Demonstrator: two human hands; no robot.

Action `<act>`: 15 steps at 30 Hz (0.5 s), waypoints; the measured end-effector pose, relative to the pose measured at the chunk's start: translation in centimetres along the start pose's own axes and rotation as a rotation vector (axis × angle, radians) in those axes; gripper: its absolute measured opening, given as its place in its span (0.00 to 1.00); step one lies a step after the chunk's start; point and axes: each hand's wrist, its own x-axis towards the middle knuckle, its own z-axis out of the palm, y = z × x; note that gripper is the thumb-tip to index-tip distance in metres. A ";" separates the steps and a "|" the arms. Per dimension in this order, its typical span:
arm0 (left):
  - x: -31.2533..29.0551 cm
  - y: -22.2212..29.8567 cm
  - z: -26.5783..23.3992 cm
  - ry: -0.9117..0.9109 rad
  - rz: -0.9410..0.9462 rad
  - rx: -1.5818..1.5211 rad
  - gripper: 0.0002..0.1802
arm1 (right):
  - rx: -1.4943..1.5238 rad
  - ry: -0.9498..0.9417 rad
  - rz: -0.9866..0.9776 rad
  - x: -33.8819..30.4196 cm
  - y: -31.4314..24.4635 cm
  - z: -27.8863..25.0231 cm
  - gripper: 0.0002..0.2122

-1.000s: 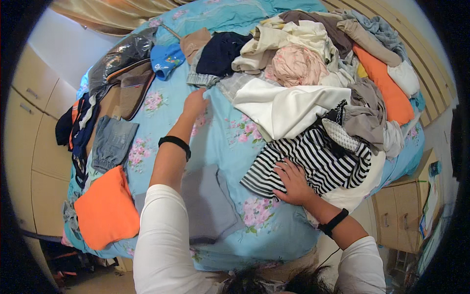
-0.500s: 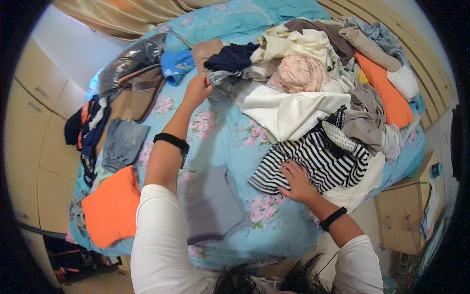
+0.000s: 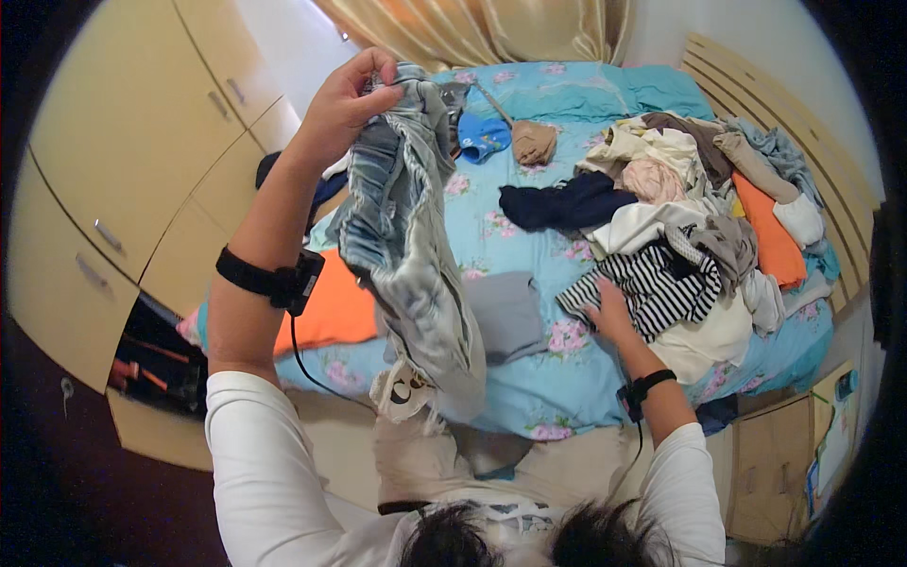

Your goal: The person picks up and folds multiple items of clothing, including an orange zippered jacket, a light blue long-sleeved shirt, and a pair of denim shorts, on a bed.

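My left hand is raised at the upper left, its fingers closed on the top of pale grey-blue pants. Their gathered waistband shows streaky blue stripes, and the cloth hangs down in long folds in front of me. Beside the lower end, a cream piece with a dark print shows; I cannot tell whether it belongs to the pants. My right hand rests with fingers apart at the left edge of a black-and-white striped garment on the bed.
A heap of clothes with a navy garment covers the right of the flowered blue bed. Folded grey and orange cloths lie nearer. A blue garment and brown bundle lie farther off. Cupboards stand left.
My left hand has pulled the pale pants from the heap and lifted them up toward me. The navy garment now lies stretched out leftward. My right hand stays by the striped garment.
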 end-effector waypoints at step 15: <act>-11.7 11.9 -0.5 0.087 0.164 -0.161 0.21 | 0.418 -0.025 -0.614 4.9 -22.3 -13.4 0.32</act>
